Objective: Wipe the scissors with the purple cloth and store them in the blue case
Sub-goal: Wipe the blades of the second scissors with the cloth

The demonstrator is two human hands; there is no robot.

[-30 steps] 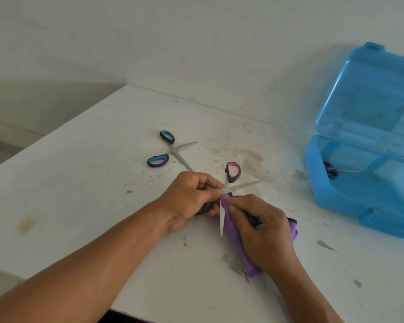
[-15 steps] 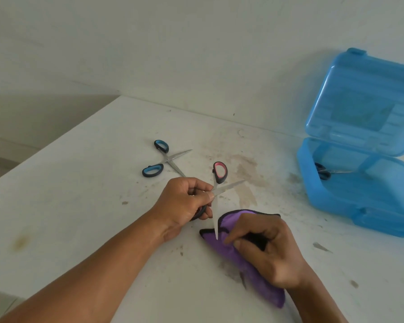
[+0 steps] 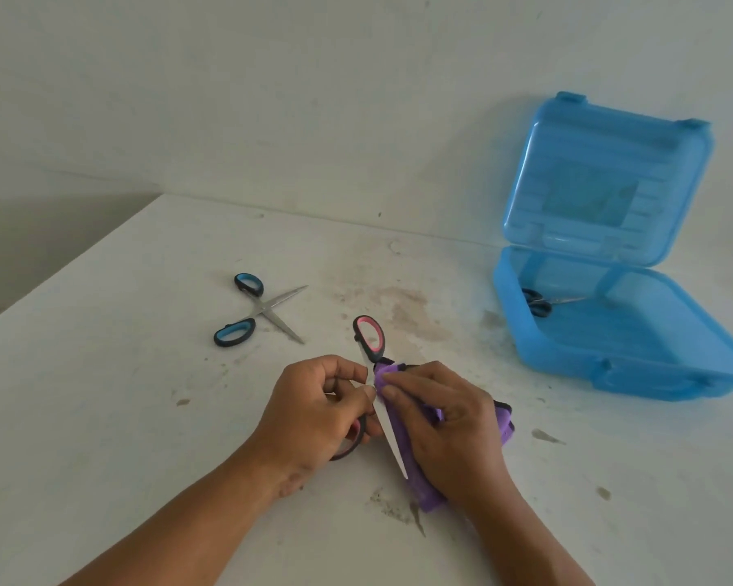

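Observation:
My left hand (image 3: pixel 314 410) grips the pink-handled scissors (image 3: pixel 370 338), which are spread wide; one handle loop sticks up beyond my fingers and one blade points down toward me. My right hand (image 3: pixel 445 429) holds the purple cloth (image 3: pixel 430 496) bunched against that blade near the pivot. Most of the cloth is hidden under my right hand. The blue case (image 3: pixel 610 344) stands with its lid up at the right, a small pair of black-handled scissors (image 3: pixel 538 304) lying inside.
A blue-handled pair of scissors (image 3: pixel 255 313) lies spread on the stained white table (image 3: pixel 102 395) left of my hands. The table's left edge drops off at the far left. A white wall runs along the back.
My right hand has brought the cloth from the blade's tip up to the pivot near the pink handle. The left hand has turned the scissors slightly.

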